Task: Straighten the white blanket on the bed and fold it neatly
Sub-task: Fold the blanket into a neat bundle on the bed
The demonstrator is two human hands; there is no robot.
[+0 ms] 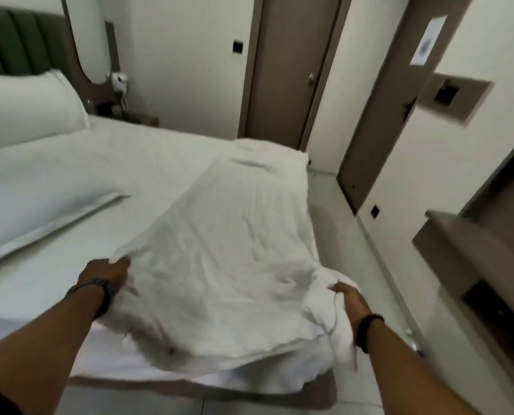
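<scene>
Gripping near edge of white blanket [228, 244] with both hands; blanket lies crumpled as a long strip across lower centre of bed [136, 163], far end bunched at bed's edge, centre frame. Left hand [107, 278] grip clamped on the blanket's left corner, right hand [350, 304] grip closed on bunched fabric at lower right. Pillows [34, 172] at upper left, clear of the work. Best to pull both corners taut and level, shake out wrinkles, then align edges before folding.
</scene>
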